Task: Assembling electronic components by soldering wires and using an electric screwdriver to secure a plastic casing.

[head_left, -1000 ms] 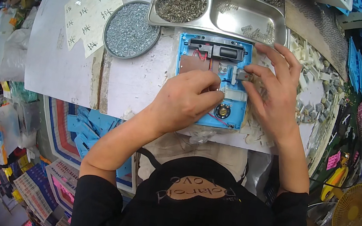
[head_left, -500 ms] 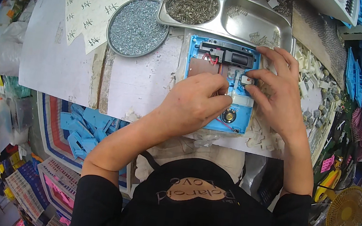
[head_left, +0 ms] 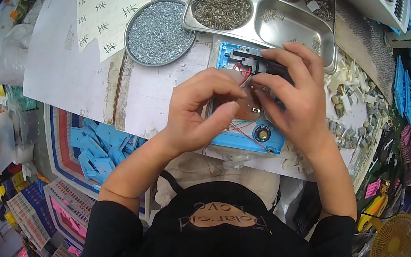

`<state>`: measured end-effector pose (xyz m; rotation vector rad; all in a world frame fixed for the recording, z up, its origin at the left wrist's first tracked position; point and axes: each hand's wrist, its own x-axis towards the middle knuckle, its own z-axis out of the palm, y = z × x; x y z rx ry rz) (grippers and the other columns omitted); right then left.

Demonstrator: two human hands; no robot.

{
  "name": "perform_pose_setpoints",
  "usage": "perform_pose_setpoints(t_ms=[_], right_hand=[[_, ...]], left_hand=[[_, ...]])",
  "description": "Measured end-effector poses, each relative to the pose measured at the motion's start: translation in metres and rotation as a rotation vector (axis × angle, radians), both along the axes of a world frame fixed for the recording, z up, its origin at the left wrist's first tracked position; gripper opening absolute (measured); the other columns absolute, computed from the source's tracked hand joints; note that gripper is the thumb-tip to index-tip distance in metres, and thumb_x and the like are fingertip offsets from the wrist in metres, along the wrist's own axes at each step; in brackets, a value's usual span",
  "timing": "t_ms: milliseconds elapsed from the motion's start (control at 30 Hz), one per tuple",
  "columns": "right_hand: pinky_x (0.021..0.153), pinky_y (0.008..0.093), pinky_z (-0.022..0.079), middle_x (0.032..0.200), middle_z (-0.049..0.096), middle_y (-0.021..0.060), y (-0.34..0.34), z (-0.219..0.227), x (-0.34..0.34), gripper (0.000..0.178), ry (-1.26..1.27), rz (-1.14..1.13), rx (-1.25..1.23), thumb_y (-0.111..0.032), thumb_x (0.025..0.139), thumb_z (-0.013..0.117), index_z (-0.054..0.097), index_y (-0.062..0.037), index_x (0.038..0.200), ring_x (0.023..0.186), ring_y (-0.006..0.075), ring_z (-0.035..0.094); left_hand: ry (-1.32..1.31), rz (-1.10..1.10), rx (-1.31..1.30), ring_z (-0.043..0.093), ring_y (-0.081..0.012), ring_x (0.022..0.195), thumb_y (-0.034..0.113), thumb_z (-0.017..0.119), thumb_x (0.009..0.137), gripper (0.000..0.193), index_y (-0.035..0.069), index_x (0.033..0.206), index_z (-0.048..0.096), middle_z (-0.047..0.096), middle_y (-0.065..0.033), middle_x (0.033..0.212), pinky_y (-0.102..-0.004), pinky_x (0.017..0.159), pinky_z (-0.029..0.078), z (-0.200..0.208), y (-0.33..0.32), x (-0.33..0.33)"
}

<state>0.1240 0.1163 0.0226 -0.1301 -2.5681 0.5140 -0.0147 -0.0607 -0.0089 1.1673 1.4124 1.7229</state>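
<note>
A shallow blue plastic case [head_left: 245, 143] lies in front of me on the white bench. Inside it sit a brown circuit board [head_left: 244, 112], thin coloured wires [head_left: 246, 79], a black part along the far side [head_left: 245, 58] and a round speaker [head_left: 262, 133]. My left hand [head_left: 200, 109] is over the board's left side, its thumb and curved fingers apart. From the right, my right hand [head_left: 295, 97] reaches over the case, fingers spread and bent, with thumb and index fingertips near the board's far edge and the wires. It covers the case's right side.
Behind the case stands a steel compartment tray [head_left: 258, 39] with springs and small metal parts. A round dish of screws [head_left: 160, 31] is left of it, beside a marked paper sheet [head_left: 107, 12]. Small white and grey parts [head_left: 351, 110] lie right. A yellow fan [head_left: 394, 244] stands lower right.
The board has shifted from the case's left side toward its middle. My left hand has opened from a pinch and moved left; my right hand has moved left from the case's right edge.
</note>
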Motion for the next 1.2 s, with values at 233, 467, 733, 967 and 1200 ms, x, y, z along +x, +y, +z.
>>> perform_pose_setpoints(t_ms=[233,467,733,967,1200], right_hand=[[0.086,0.0413,0.054,0.116,0.069,0.0092,-0.003,-0.012,-0.017,0.018,0.093,0.047,0.066,-0.003,0.066,0.077,0.072,-0.0044,0.083,0.118,0.0351,0.056],[0.084,0.0403,0.054,0.118,0.071,0.006,0.002,-0.019,-0.003,0.019,0.127,-0.007,0.052,-0.004,0.066,0.079,0.071,-0.0055,0.083,0.118,0.0325,0.057],[0.097,0.0422,0.047,0.114,0.072,0.0032,0.005,-0.023,0.019,0.018,0.171,-0.174,-0.258,-0.004,0.071,0.081,0.075,-0.0091,0.087,0.116,0.03,0.056],[0.097,0.0402,0.045,0.11,0.071,0.0045,0.011,-0.023,0.033,0.017,0.186,-0.231,-0.388,-0.008,0.074,0.083,0.077,-0.0094,0.089,0.112,0.028,0.056],[0.096,0.04,0.045,0.107,0.071,0.0048,0.014,-0.023,0.034,0.015,0.187,-0.217,-0.413,-0.009,0.074,0.084,0.076,-0.0086,0.087,0.11,0.0275,0.056]], left_hand=[[0.159,0.044,0.038,0.062,-0.013,0.075,-0.003,0.066,0.086,0.017,-0.003,0.102,0.07,0.066,-0.011,0.097,-0.0245,0.067,0.05,-0.002,0.001,0.002],[-0.056,0.179,0.064,0.062,-0.0157,0.087,0.008,0.055,0.099,0.023,-0.006,0.113,0.065,0.062,-0.0165,0.117,-0.0275,0.079,0.05,-0.007,-0.019,0.0],[0.48,0.326,0.152,0.057,-0.0132,0.068,-0.006,0.066,0.085,0.018,0.0,0.102,0.069,0.064,-0.009,0.097,-0.028,0.059,0.048,0.039,0.02,0.001],[0.953,0.068,-0.083,0.06,-0.0204,0.088,0.01,0.077,0.081,0.016,0.01,0.096,0.075,0.064,-0.0001,0.088,-0.0369,0.082,0.044,0.035,0.072,0.002],[0.839,0.044,-0.116,0.057,-0.0201,0.093,0.015,0.078,0.079,0.009,0.014,0.088,0.078,0.065,0.0016,0.09,-0.0401,0.088,0.035,0.02,0.076,0.001]])
